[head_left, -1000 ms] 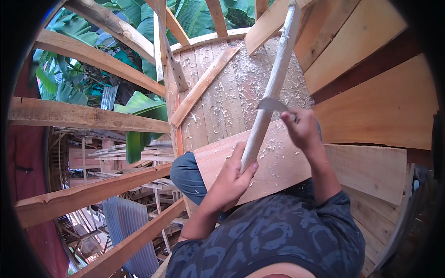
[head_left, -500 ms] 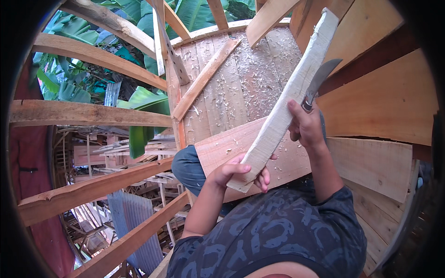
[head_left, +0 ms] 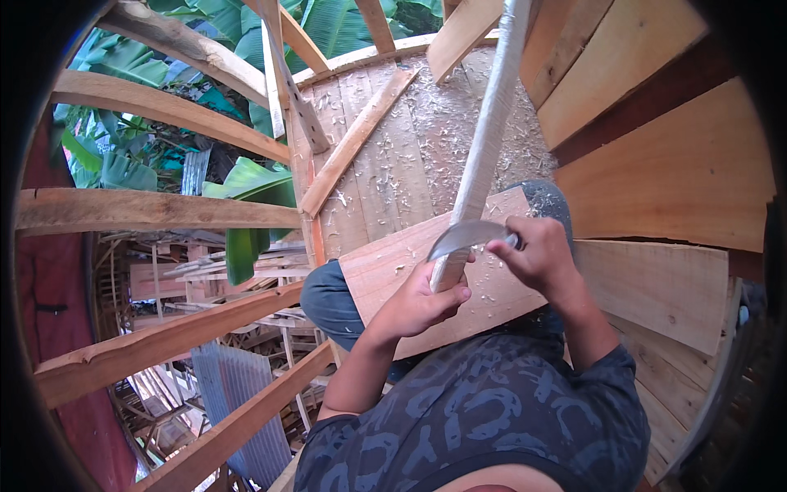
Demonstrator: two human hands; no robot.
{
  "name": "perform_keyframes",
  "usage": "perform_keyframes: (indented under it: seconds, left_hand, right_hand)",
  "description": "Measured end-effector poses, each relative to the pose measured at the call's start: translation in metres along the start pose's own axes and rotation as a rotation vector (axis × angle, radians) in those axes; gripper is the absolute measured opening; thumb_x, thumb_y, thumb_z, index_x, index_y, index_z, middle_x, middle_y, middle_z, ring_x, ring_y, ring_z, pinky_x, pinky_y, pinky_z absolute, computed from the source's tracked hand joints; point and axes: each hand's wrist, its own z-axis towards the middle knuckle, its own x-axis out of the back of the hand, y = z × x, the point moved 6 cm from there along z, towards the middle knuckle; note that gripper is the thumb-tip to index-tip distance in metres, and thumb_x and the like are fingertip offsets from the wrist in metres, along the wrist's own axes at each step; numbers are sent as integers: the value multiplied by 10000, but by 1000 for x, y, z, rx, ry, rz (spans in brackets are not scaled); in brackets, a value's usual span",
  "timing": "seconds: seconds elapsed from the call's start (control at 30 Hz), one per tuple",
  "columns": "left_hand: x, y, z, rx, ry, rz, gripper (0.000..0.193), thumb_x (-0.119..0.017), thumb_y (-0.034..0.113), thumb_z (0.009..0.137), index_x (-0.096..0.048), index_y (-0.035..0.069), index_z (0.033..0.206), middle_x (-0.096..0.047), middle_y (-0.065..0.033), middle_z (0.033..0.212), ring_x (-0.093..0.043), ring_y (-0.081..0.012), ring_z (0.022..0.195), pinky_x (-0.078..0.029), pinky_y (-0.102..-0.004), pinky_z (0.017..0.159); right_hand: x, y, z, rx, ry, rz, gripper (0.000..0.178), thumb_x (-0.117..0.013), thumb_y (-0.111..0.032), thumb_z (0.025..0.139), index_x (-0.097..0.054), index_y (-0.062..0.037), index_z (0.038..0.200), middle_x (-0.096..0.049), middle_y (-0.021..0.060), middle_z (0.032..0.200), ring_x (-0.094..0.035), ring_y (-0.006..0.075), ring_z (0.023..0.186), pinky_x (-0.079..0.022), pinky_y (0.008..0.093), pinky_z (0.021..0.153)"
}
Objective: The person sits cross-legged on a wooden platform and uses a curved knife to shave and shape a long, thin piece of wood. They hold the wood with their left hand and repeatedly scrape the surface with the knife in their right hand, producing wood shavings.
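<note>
My left hand point(head_left: 424, 305) is closed around the near end of a long pale wooden strip point(head_left: 485, 135), which slants up and away from me past the top of the picture. In my right hand point(head_left: 539, 256) is the handle of a knife with a curved, sickle-like blade point(head_left: 466, 237). The blade lies across the strip just beyond my left hand; whether it cuts in cannot be made out. Beneath both hands a flat wooden board point(head_left: 385, 275) rests across my lap.
Wood shavings lie over the plank floor point(head_left: 361, 164), where a loose batten point(head_left: 358, 143) also lies. Several wooden beams point(head_left: 164, 203) run along the left, with gaps to a lower level. Wide planks point(head_left: 668, 168) form the right side. Banana leaves point(head_left: 254, 180) hang beyond the left edge.
My right hand has let go of the strip and moved nearer, bringing the knife blade across it. The strip has turned onto a narrower face and stands steeper in the picture.
</note>
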Motion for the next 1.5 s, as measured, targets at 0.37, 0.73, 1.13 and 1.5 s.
perform_keyframes:
  seconds: [0.37, 0.73, 1.13, 1.5]
  left_hand:
    - [-33, 4, -18, -60, 84, 204, 387, -546, 36, 833, -415, 27, 1198, -451, -6, 798, -457, -92, 743, -405, -258, 693]
    - [-32, 7, -21, 46, -97, -379, 504, -627, 66, 799, -361, 46, 1227, -447, -21, 779, -456, -94, 606, -389, -251, 510]
    - [-49, -2, -34, 29, -189, -223, 538, -632, -24, 749, -368, 55, 1211, -408, 7, 757, -432, -63, 655, -355, -204, 574]
    - [-44, 0, -35, 54, -381, -770, 537, -617, -69, 719, -333, 62, 1156, -379, 1, 693, -421, -115, 596, -343, -263, 535]
  right_hand:
    - [23, 51, 26, 49, 423, -69, 711, -521, -698, 775, -480, -30, 537, -469, 125, 474, -480, 292, 424, -381, 386, 439]
    - [21, 13, 11, -15, 159, 66, 670, -559, -657, 780, -525, -18, 582, -465, 157, 500, -541, 342, 498, -402, 391, 467]
    - [48, 62, 31, -136, 326, -3, 722, -544, -713, 744, -542, -15, 559, -476, 144, 484, -535, 289, 452, -396, 365, 447]
    - [11, 9, 1, 236, 172, -125, 689, -637, -730, 613, -499, -58, 550, -494, 104, 496, -555, 300, 482, -424, 375, 456]
